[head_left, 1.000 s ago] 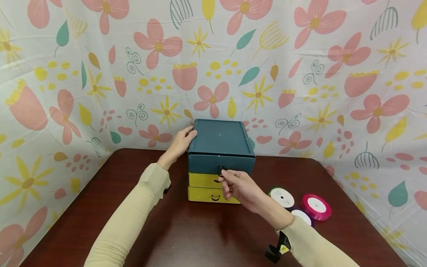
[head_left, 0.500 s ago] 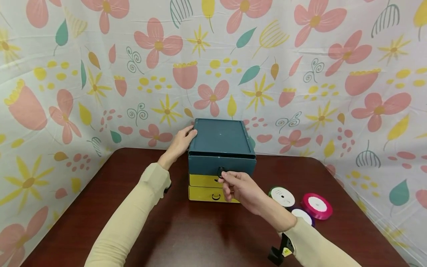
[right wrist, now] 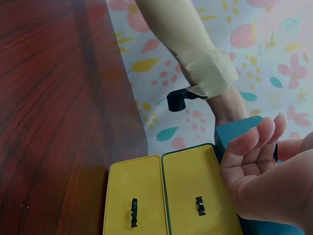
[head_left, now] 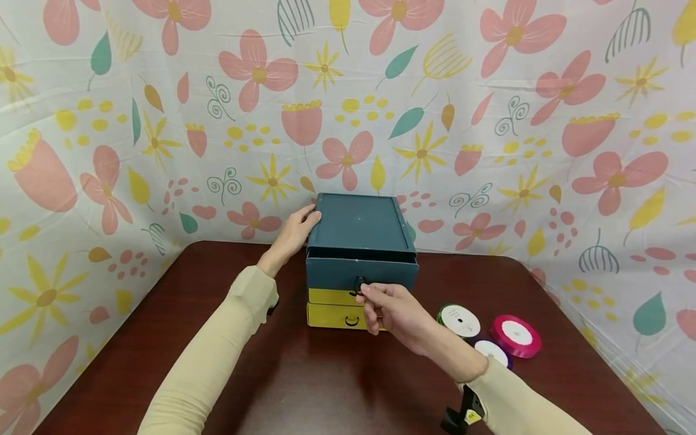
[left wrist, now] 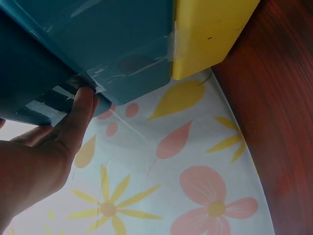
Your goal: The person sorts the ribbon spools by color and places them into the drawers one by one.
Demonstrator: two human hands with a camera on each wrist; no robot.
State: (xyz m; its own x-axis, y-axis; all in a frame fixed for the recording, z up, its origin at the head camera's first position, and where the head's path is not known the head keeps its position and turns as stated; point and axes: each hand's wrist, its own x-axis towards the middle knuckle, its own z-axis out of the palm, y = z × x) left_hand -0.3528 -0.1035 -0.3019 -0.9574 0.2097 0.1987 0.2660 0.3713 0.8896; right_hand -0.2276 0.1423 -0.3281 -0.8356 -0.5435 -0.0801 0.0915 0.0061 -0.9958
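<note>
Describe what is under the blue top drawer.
Below the blue drawer come a middle yellow drawer and a bottom yellow drawer, then the table. In the head view, the right hand covers part of both yellow fronts; their insides cannot be seen.

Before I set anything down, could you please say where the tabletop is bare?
Bare tabletop lies left of the left sleeve and between it and the right sleeve, in front of the drawer cabinet; ribbon spools crowd the right side.

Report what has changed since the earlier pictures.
The top blue drawer has slid slightly further out, toward the camera; the right hand came with it, pinching the black pull throughout. The left hand stays on the cabinet; yellow drawers and spools haven't moved.
</note>
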